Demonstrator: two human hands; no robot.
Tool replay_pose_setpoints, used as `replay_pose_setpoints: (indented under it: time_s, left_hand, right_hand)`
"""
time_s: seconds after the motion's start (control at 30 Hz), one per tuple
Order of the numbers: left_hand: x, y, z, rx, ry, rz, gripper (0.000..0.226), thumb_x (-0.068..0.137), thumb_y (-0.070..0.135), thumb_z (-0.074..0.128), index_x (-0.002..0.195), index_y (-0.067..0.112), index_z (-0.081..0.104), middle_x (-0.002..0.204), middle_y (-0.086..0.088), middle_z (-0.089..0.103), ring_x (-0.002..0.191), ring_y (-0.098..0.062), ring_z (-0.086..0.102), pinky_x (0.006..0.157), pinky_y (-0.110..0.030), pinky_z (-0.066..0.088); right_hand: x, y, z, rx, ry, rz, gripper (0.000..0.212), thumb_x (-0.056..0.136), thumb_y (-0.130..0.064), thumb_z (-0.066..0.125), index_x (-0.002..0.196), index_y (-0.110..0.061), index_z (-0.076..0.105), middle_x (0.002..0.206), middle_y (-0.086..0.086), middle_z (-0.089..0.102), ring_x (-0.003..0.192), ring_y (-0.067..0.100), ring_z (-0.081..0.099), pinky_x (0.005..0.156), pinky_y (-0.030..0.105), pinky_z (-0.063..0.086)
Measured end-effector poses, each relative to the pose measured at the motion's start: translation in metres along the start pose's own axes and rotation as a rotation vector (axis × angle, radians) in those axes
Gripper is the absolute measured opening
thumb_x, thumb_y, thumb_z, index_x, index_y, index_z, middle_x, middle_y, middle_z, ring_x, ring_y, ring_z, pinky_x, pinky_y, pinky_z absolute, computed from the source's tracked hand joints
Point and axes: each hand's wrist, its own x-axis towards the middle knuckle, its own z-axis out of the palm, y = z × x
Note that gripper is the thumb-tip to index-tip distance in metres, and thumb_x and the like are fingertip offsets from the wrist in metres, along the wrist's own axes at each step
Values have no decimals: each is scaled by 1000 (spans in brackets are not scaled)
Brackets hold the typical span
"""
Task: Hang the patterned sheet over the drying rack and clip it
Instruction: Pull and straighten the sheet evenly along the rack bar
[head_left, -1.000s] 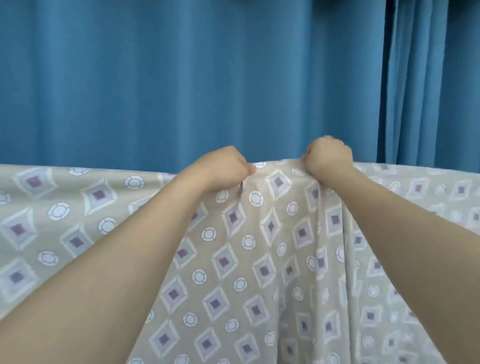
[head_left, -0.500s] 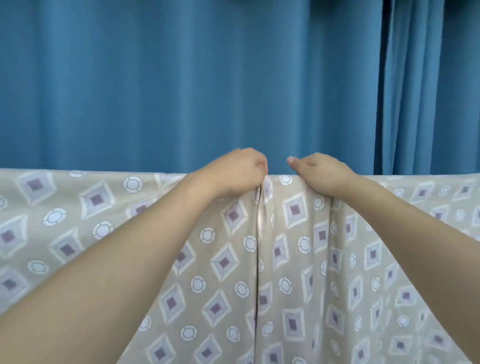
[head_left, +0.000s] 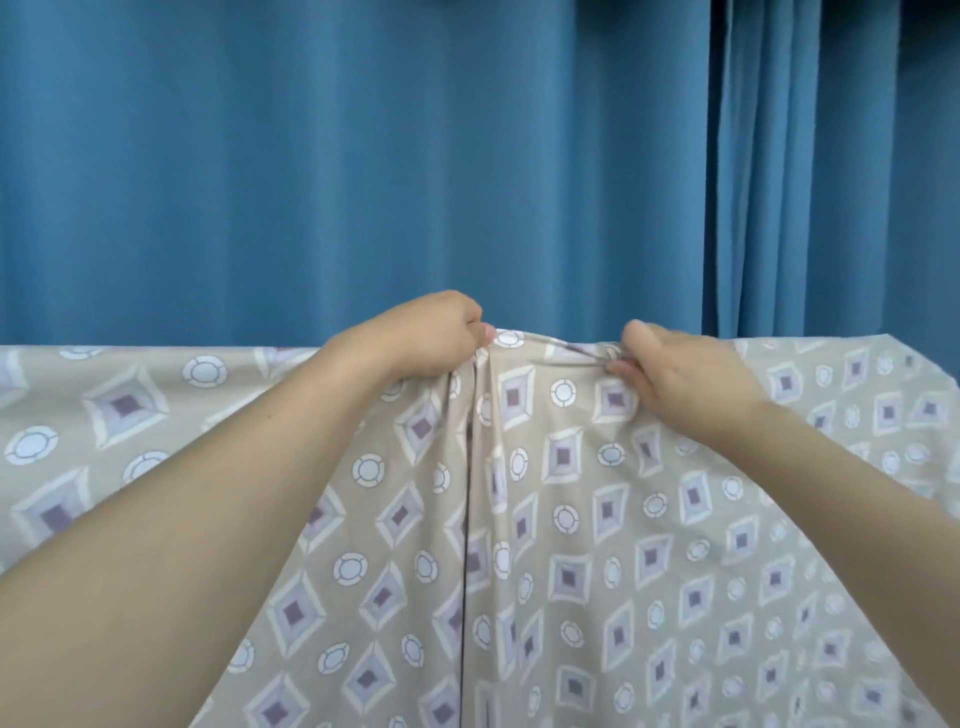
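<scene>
The patterned sheet (head_left: 571, 519), beige with purple diamonds and white rings, hangs across the whole width of the view, its top fold running level at mid-height. The drying rack under it is hidden by the cloth. My left hand (head_left: 426, 338) grips a bunch of the sheet at the top fold, with a deep vertical crease falling below it. A little to the right, my right hand (head_left: 675, 374) pinches the top fold between thumb and fingers. A thin grey line shows at the fold beside its fingertips; I cannot tell what it is. No clip is visible.
Blue curtains (head_left: 311, 182) hang close behind the sheet and fill the upper half. A dark gap (head_left: 710, 166) separates two curtain panels at the right. The sheet's right corner (head_left: 935, 364) slopes down at the frame edge.
My right hand has slid to the right along the top fold, away from my left hand. The vertical crease under my left hand has deepened. The view has shifted slightly.
</scene>
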Motion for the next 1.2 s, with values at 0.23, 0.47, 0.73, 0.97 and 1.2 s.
replay_pose_setpoints:
  time_s: [0.23,0.47,0.73,0.97,1.2]
  left_hand:
    - [2,0,0,-155,-5,-52,37,92,53,53,85,17,51,85,3,58,74,-17,55,70,-33,43]
    - [2,-7,5,-113,11,-48,27,96,37,51,81,14,56,76,2,60,73,-20,57,66,-31,42]
    - [27,-6,-5,294,304,-170,24,93,20,44,107,18,64,107,-7,65,86,-32,53,72,-35,40]
    - [49,-7,-7,653,257,-315,31,93,24,48,121,17,59,128,-9,55,121,-31,48,96,-39,35]
    - [43,-2,6,144,-260,-143,36,92,49,44,82,22,64,93,2,63,87,-18,61,84,-34,48]
  right_hand:
    - [69,16,-36,594,286,559,17,91,-17,46,75,-17,43,71,1,52,68,27,52,62,35,46]
    - [88,-22,16,386,-462,435,37,98,-39,42,102,-11,65,107,8,63,103,30,59,91,34,44]
    - [54,-52,14,175,-147,309,55,100,-47,22,59,-16,42,69,4,53,79,32,55,67,34,36]
    - [48,-53,17,177,-36,248,60,99,-53,21,63,-13,48,65,2,59,74,28,57,65,33,38]
    - [52,-23,12,286,-215,395,39,92,-42,38,70,-14,54,82,6,67,86,29,61,78,33,44]
